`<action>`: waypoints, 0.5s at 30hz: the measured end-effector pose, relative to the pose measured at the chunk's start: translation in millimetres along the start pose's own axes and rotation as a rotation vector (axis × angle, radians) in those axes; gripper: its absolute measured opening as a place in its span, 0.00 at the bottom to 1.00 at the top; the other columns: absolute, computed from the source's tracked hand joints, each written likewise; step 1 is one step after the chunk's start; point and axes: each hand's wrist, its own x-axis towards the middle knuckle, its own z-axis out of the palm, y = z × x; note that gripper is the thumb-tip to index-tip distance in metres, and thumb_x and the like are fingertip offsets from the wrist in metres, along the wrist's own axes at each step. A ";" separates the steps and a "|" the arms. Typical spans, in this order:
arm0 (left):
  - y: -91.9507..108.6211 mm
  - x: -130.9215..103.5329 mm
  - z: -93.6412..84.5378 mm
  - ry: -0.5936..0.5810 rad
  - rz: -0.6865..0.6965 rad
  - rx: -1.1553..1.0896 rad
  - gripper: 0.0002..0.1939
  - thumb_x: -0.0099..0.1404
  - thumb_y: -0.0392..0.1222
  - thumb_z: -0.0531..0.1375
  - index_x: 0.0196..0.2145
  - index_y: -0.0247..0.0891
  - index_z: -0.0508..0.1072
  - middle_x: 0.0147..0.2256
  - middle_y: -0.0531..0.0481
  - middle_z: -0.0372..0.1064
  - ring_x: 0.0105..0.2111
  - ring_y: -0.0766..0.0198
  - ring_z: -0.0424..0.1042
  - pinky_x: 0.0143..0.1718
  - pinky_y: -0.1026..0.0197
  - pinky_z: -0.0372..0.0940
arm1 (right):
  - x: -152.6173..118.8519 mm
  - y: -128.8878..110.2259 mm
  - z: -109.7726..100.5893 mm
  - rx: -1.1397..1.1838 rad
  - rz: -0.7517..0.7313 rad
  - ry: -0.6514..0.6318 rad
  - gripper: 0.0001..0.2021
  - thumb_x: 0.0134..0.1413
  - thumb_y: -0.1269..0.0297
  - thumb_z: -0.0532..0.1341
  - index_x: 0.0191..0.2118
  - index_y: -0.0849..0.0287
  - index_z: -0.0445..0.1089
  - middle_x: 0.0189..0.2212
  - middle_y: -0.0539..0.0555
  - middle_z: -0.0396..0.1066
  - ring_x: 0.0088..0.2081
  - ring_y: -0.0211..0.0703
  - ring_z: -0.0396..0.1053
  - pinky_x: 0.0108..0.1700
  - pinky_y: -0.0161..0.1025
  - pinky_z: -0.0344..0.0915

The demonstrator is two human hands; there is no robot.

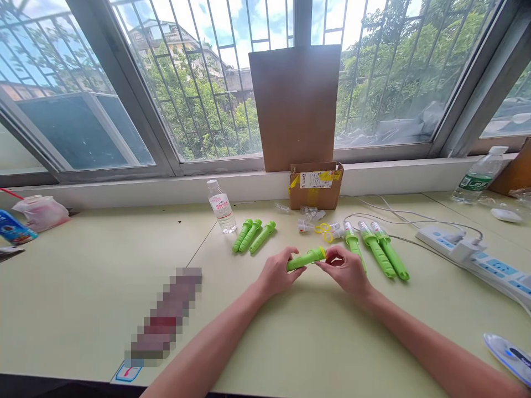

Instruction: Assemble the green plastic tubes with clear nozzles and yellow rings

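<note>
My left hand point(279, 271) is closed around a green plastic handle point(306, 260), held tilted just above the table. A yellow ring point(322, 253) sits at the handle's right end. The fingers of my right hand point(346, 271) are pinched at that ring; their tips are partly hidden. Beyond my left hand lie several loose green handles point(262, 237). Past my right hand are several green handles with clear tops point(377, 254). Clear plastic pieces point(307, 225) and yellow rings point(327, 232) lie between the two groups.
A small cardboard box point(315, 188) stands at the back, a brown board point(295, 110) behind it. Water bottles point(223, 207) stand at back left and right point(477, 177). A power strip point(489, 262) with cables lies right. A pixelated object point(166, 318) lies left.
</note>
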 end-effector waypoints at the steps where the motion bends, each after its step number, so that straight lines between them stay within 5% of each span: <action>1: 0.8 -0.3 0.0 0.010 -0.001 0.003 0.17 0.59 0.52 0.59 0.42 0.40 0.66 0.24 0.55 0.63 0.21 0.69 0.59 0.26 0.65 0.54 | 0.0 -0.6 0.3 0.004 0.001 0.002 0.16 0.47 0.52 0.67 0.31 0.59 0.67 0.24 0.51 0.69 0.25 0.41 0.70 0.27 0.41 0.73; 7: 2.9 2.3 -3.8 0.088 -0.093 -0.263 0.16 0.63 0.55 0.54 0.36 0.38 0.67 0.21 0.56 0.60 0.20 0.70 0.57 0.24 0.66 0.54 | -0.6 -6.0 2.5 0.007 -0.004 0.020 0.15 0.46 0.53 0.67 0.30 0.58 0.65 0.23 0.50 0.68 0.24 0.40 0.69 0.26 0.40 0.72; 15: -12.6 16.0 -17.8 0.252 -0.498 -0.874 0.27 0.60 0.66 0.49 0.30 0.37 0.66 0.19 0.56 0.60 0.13 0.72 0.56 0.12 0.69 0.47 | 1.6 -8.0 -1.5 0.010 -0.022 0.104 0.16 0.46 0.51 0.67 0.31 0.57 0.64 0.23 0.48 0.66 0.23 0.40 0.69 0.26 0.40 0.73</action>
